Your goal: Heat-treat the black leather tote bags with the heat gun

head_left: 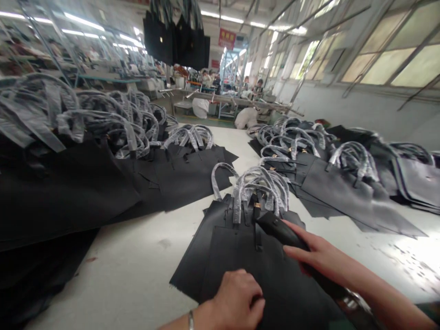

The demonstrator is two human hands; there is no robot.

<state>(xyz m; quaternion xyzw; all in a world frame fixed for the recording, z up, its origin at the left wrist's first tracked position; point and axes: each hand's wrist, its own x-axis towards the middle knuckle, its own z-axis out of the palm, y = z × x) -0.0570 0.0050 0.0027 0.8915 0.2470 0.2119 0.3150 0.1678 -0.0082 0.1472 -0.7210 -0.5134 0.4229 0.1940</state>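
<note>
A stack of black leather bag panels [237,256] lies on the white table in front of me, with plastic-wrapped handles [261,188] bunched at its far end. My left hand [239,298], with a metal bangle at the wrist, is curled on the panel's near part, its fingers pressing into the leather. My right hand [318,252] grips a folded black leather strip [280,231] that lies across the stack. Small gold-coloured fittings show among the handles.
Several more stacks of black panels with wrapped handles crowd the table to the left and right. Black bags hang overhead. Beyond the table stand long workbenches with people seated at them, a white sack, and large windows on the right.
</note>
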